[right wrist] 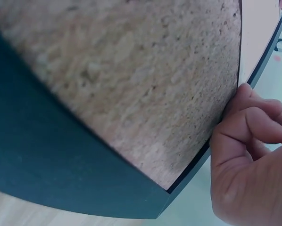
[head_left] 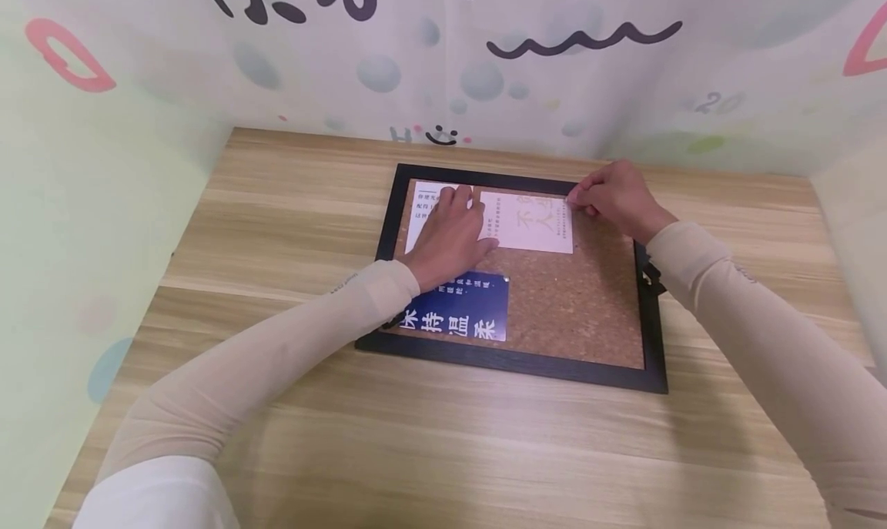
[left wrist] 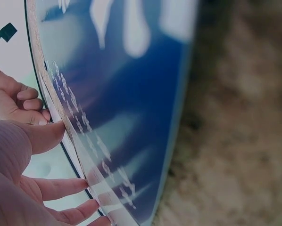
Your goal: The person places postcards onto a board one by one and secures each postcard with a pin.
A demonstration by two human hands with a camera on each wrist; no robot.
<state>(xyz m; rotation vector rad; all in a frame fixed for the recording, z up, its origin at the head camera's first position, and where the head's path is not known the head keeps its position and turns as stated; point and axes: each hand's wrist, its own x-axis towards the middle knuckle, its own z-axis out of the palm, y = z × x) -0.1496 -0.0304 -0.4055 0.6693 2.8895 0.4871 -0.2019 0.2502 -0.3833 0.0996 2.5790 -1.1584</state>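
A cork board [head_left: 575, 306] in a black frame [head_left: 513, 361] lies on the table. My left hand [head_left: 450, 232] rests with spread fingers across the two white cards at the board's far side, the left one [head_left: 419, 217] and the gold-lettered one [head_left: 530, 225]. At the latter's far right corner, my right hand [head_left: 619, 198] has thumb and finger pinched together on what looks like a small pale pushpin, mostly hidden. In the right wrist view, the curled fingers [right wrist: 254, 127] meet the card's edge. A blue card [head_left: 464, 306] lies nearer me, partly under my left wrist.
The wood-grain table [head_left: 430, 436] extends around the board. A printed cloth wall [head_left: 430, 75] stands close behind the board, with another pale wall [head_left: 90, 229] at left. A small pin [head_left: 507, 279] sits at the blue card's far right corner.
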